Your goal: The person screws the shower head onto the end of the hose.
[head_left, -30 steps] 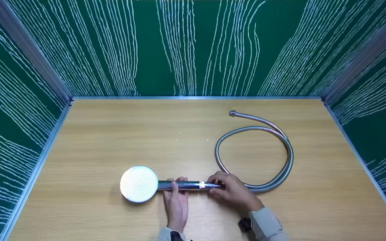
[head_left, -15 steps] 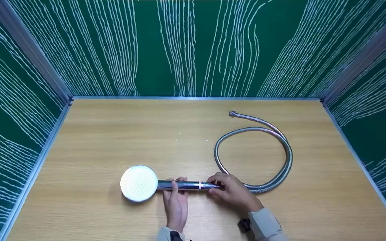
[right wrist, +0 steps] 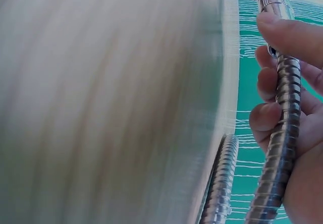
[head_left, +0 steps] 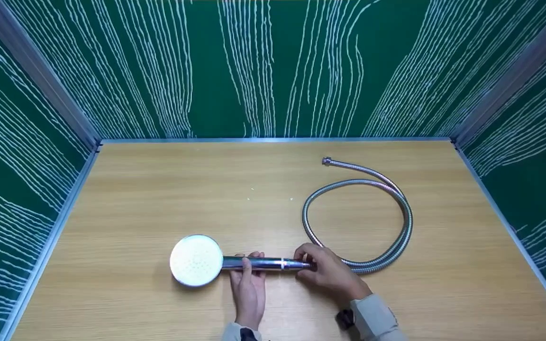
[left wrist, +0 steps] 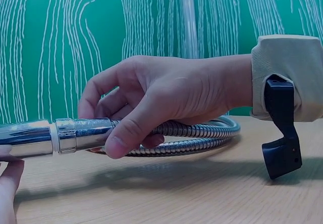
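A shower head [head_left: 196, 260] with a round white face and chrome handle lies across the near part of the table, its face up. My left hand [head_left: 248, 298] holds the handle from below, thumb over the top and fingers behind. At the handle's right end, the smooth conical nut [left wrist: 93, 132] of a metal shower hose [head_left: 408, 215] meets the handle end in line. My right hand [head_left: 332, 272] pinches this nut between thumb and fingers. In the right wrist view the ribbed hose [right wrist: 287, 98] runs back along the palm.
The hose loops over the right side of the wooden table [head_left: 159, 189], its free end with a hex nut [head_left: 327, 161] pointing left. Green walls [head_left: 235, 94] with white wavy lines stand behind and at both sides. A few tiny pale specks lie mid-table.
The right thumb and fingers have shifted slightly around the nut. Shower head, left hand and hose loop stay in nearly the same place.
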{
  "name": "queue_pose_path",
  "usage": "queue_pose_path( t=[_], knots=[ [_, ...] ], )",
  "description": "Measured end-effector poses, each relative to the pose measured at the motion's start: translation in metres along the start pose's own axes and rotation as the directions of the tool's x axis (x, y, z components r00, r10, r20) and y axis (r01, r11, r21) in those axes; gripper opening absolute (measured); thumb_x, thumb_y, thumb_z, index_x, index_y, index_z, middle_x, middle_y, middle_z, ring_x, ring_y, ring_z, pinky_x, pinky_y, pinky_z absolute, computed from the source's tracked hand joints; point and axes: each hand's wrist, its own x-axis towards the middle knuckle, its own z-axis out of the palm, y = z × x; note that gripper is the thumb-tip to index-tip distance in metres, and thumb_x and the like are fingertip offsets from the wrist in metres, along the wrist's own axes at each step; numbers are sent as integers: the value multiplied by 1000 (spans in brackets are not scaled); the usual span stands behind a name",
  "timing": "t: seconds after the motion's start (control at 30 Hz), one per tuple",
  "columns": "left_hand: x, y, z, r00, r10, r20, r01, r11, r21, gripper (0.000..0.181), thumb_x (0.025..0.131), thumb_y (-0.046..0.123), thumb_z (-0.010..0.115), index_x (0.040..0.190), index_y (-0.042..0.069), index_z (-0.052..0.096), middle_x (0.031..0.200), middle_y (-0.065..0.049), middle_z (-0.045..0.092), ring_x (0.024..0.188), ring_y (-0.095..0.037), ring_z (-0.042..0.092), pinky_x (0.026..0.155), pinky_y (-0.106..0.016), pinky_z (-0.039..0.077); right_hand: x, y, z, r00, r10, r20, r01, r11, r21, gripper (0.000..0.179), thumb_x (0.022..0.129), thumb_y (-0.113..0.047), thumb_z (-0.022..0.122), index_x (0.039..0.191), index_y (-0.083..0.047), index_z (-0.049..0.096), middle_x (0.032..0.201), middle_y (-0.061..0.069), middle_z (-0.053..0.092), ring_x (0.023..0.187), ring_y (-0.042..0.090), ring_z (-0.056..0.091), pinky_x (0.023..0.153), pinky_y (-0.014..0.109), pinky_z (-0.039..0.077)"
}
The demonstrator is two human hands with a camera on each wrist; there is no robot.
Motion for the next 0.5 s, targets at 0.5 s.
queue_pose_path(
  t=[0.5],
  knots=[
    [0,0,0,1000,-6,-11,6,1000,-1,18,103,17,37,115,7,29,104,-7,53,105,-21,56,99,-35,45,0,3,0,1000,-27,8,27,1000,-3,22,82,-14,73,101,-18,63,95,-8,65,85,9,58,76,24,49]
  ],
)
